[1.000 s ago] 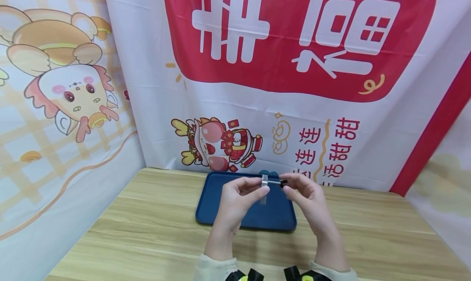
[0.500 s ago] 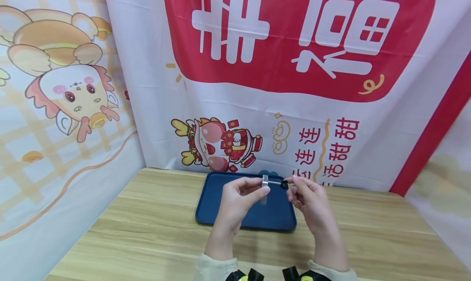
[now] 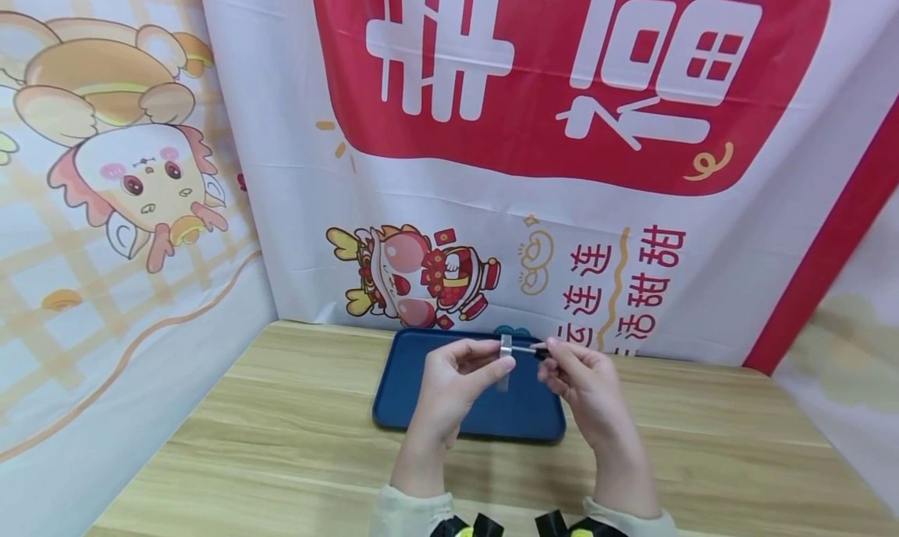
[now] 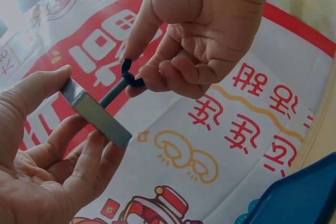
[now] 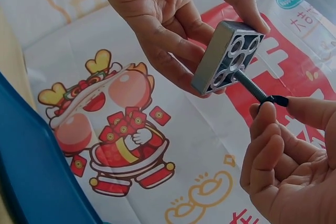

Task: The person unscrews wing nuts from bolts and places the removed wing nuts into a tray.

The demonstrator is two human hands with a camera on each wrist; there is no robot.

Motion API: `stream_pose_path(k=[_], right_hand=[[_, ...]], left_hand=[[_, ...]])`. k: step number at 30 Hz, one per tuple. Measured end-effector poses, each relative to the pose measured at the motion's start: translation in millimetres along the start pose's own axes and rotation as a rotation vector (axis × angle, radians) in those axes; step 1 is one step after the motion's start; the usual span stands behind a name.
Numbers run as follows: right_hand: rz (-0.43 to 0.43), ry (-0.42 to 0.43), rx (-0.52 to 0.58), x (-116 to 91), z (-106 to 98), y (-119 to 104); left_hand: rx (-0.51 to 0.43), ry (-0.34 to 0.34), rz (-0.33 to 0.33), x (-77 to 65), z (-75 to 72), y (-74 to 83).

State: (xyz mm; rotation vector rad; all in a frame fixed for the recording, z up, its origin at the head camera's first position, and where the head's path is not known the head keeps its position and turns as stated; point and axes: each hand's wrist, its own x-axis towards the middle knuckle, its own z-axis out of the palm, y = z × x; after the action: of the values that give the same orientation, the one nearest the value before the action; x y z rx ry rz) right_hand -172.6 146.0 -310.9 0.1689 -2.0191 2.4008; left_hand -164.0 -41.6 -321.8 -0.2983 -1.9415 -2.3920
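Observation:
My left hand (image 3: 456, 381) holds a small silver metal block (image 5: 218, 59) between thumb and fingers, above the tray. Several round holes show on the block's face in the right wrist view. A threaded bolt (image 5: 252, 85) sticks out from the middle hole toward my right hand (image 3: 590, 385). At the bolt's outer end sits a black wing nut (image 4: 126, 66), a short way off the block. The thumb and fingers of my right hand pinch its wings, while the other fingers are curled below, as the left wrist view shows.
Under the hands a dark blue tray (image 3: 400, 400) lies on the wooden table (image 3: 302, 443), near its back edge. Behind the table hangs a white and red printed cloth (image 3: 281, 131). Another printed cloth (image 3: 175, 350) covers the left side.
The right hand's fingers have shifted round the wing nut, from spread on either side to drawn together at it, and the hand has come slightly left. The left hand and block stay still.

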Motion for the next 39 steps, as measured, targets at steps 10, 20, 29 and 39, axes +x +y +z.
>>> stream_pose_path(k=[10,20,29,39], right_hand=[[-0.078,-0.096,-0.015,-0.2,-7.5,1.1],[-0.171,-0.148,-0.096,1.3,-9.5,3.9],[-0.249,-0.102,-0.226,-1.2,-6.2,3.8],[-0.389,-0.048,-0.423,-2.0,-4.1,5.0]], left_hand=[[0.010,0.004,-0.010,-0.4,-0.7,0.7],[0.001,0.003,0.002,0.1,-1.5,0.0],[-0.014,0.001,0.005,-0.6,-1.2,0.5],[-0.008,0.002,0.004,-0.7,-1.7,0.4]])
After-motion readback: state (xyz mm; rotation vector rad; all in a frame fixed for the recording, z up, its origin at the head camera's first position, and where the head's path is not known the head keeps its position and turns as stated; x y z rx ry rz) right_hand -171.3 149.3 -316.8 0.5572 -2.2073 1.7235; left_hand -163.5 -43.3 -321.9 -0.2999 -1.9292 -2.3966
